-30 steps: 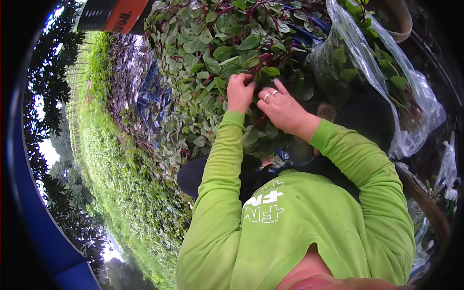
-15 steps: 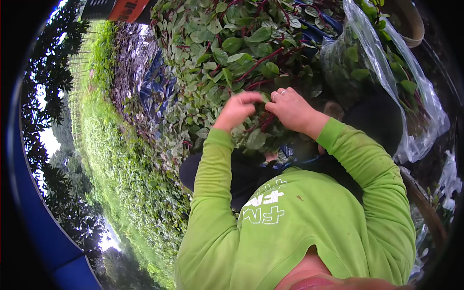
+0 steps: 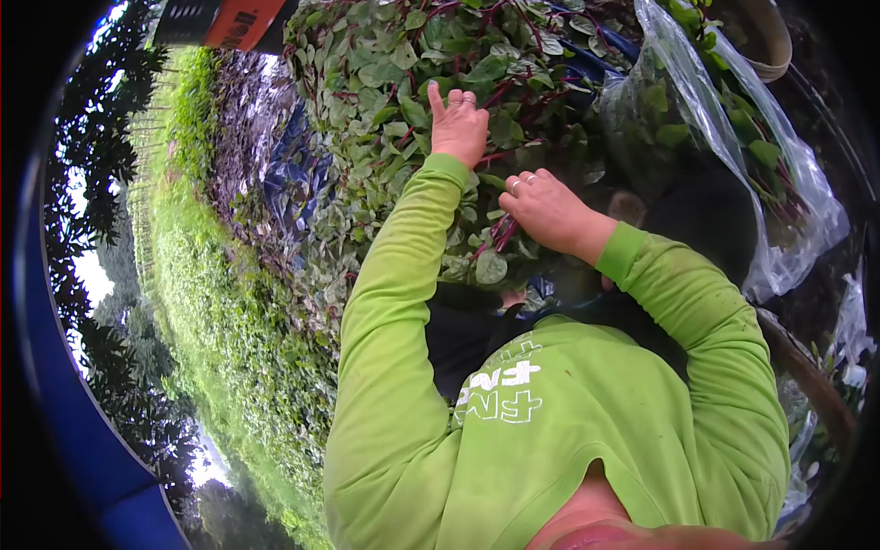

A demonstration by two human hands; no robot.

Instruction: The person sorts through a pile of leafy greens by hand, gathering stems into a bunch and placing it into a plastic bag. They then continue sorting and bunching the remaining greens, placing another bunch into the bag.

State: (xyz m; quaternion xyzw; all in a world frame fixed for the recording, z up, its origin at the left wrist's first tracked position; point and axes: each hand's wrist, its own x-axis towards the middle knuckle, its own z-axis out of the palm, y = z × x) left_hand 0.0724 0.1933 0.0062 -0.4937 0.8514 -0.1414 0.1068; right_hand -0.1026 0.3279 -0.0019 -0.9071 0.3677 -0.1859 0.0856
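Observation:
My left hand (image 3: 458, 133) reaches over a heap of Malabar spinach (image 3: 385, 156), with rounded green leaves and red stems. Its little finger is stretched out, while the other fingers bend down among the leaves, their tips hidden. Nearer my body, my right hand (image 3: 547, 211) is closed round a small bunch of Malabar spinach stems (image 3: 502, 234). The cut red ends and a leaf stick out below those fingers. Rings show on both hands.
A clear plastic bag (image 3: 765, 156) with more leafy stems stands at the right, by a pale-rimmed container (image 3: 775, 60). Blue sheeting (image 3: 293, 174) lies at the left of the heap. A black and orange container (image 3: 229, 23) is at the top left.
My left hand has moved away from my right hand, up and forward over the heap. The right hand has stayed nearly in place with its bunch.

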